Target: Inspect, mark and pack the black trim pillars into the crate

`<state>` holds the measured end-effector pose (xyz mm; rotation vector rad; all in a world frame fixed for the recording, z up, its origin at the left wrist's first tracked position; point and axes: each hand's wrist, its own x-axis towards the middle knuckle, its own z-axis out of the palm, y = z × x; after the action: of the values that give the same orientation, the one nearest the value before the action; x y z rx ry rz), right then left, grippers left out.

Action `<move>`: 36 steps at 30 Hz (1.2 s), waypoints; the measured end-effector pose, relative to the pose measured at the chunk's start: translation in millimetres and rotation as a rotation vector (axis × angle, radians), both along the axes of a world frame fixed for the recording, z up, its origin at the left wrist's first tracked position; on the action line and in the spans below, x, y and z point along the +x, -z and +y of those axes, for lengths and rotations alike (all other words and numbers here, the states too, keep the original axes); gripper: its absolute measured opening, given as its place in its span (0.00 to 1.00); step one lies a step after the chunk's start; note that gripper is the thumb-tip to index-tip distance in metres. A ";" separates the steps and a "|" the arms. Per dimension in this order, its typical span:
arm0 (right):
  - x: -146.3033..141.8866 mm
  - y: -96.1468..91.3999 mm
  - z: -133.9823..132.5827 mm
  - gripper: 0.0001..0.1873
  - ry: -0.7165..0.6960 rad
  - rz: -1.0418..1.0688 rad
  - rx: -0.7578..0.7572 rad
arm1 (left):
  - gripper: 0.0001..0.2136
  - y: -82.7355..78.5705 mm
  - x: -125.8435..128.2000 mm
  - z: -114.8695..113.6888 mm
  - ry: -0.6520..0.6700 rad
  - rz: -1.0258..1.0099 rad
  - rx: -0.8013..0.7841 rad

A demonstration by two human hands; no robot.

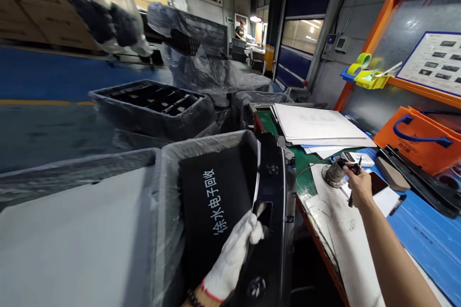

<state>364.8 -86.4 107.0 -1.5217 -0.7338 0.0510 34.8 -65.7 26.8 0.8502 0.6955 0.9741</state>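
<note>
My left hand point(236, 254), in a white glove, grips a long black plastic panel point(272, 211) with cut-outs, held upright beside a grey bin lined with clear plastic point(169, 187). A black sheet with white characters point(212, 201) lies inside that bin. My bare right hand point(358, 184) reaches over the workbench and pinches a thin dark pen-like tool point(355, 172). Its tip is next to a small grey round object point(333, 175) on white paper point(342, 230).
A stack of white sheets point(313, 124) lies on the green bench top. An orange bag point(421, 139), black parts point(425, 177) and blue sheet point(425, 240) sit to the right. Black trays wrapped in plastic point(154, 105) stand at left. Tape rolls point(362, 64) rest on an orange shelf.
</note>
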 end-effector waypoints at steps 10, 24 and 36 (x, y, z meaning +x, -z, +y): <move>-73.5 -45.9 -77.3 0.15 0.039 0.173 0.427 | 0.21 -4.2 9.3 3.6 -0.028 -0.060 -0.002; -166.9 23.3 -201.4 0.05 -0.300 -0.004 -0.173 | 0.22 -29.2 27.4 -25.1 0.015 0.081 0.221; -157.3 9.4 -191.6 0.05 -0.191 -0.105 -0.065 | 0.20 -38.9 24.6 -55.7 0.275 0.079 0.314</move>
<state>207.5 -278.1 97.6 -1.5204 -0.9690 0.1401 59.3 -121.4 65.6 1.2319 0.4811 0.8137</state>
